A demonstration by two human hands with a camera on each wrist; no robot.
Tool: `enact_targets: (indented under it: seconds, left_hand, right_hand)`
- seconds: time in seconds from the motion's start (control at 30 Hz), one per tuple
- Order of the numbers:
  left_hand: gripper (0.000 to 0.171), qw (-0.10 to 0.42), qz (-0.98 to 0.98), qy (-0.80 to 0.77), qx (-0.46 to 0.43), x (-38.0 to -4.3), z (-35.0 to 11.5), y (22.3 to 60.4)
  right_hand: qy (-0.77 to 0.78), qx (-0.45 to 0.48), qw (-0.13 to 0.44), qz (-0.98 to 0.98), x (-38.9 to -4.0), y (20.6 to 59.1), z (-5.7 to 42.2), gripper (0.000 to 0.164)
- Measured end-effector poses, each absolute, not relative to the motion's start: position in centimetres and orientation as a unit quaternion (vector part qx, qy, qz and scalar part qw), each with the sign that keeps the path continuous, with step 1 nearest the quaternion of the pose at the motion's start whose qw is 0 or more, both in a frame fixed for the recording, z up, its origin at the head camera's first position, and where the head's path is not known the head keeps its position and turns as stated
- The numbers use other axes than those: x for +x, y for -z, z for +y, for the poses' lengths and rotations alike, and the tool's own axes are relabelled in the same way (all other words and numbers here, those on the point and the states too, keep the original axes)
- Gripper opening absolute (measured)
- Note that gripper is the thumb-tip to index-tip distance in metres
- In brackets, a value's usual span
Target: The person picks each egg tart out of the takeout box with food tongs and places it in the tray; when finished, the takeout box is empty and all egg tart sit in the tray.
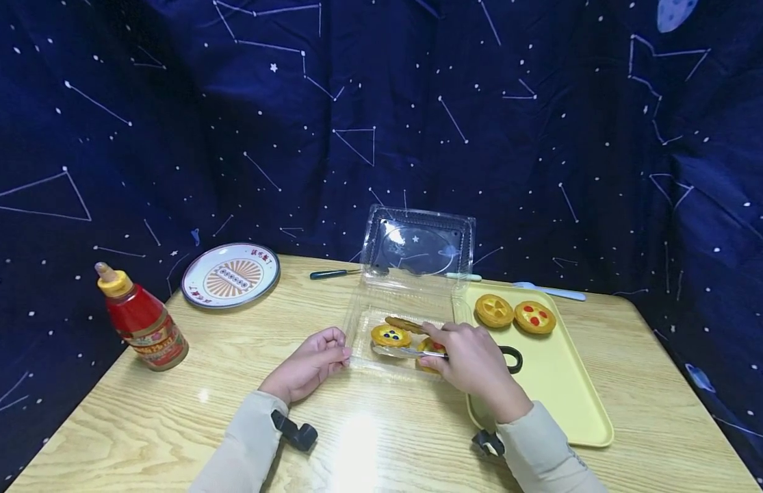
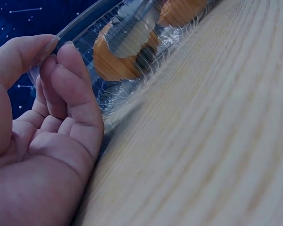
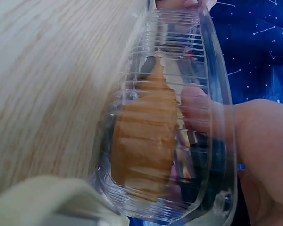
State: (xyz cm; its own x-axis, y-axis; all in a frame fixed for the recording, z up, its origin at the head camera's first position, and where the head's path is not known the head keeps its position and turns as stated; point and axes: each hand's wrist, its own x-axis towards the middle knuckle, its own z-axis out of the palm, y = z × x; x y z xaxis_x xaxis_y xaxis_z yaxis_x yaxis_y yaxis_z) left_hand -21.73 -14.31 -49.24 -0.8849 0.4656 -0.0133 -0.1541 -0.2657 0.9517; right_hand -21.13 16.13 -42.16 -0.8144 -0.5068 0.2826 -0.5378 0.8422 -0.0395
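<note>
A hinged clear plastic box (image 1: 364, 361) lies with its lid (image 1: 370, 239) raised at the back. My left hand (image 1: 313, 364) pinches the box's left rim between thumb and fingers. Food tongs (image 1: 398, 352) with a black loop handle are gripped in my right hand (image 1: 476, 359), over the box's right side. Their two blades lie on either side of a tart with dark blue berries (image 1: 390, 335) inside the box. Beside it, a tart with red pieces (image 1: 432, 344) is partly hidden by the tongs and right hand. Through the box wall, the right wrist view shows a tart's brown crust (image 3: 144, 141).
A pale yellow tray (image 1: 566, 390) at the right bears two tarts (image 1: 494, 311) near its back. Behind it lies light blue cutlery (image 1: 560, 293). A dark-handled tool (image 1: 328, 274) lies left of the lid. Further left are a patterned plate (image 1: 199, 274) and a red squeeze bottle (image 1: 148, 322).
</note>
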Motion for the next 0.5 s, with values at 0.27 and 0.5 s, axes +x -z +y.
enact_targets:
  seconds: [0.27, 0.5]
  left_hand:
    - [0.014, 0.200, 0.576, -0.780, 0.139, -21.85, -14.36, 48.95]
    - [0.014, 0.205, 0.572, -0.783, 0.134, -21.76, -14.26, 48.99]
  right_hand:
    - [-0.071, 0.261, 0.106, -0.957, -21.14, 41.94, 16.16, 0.070]
    - [-0.060, 0.258, 0.089, -0.960, -21.20, 42.01, 16.32, 0.073]
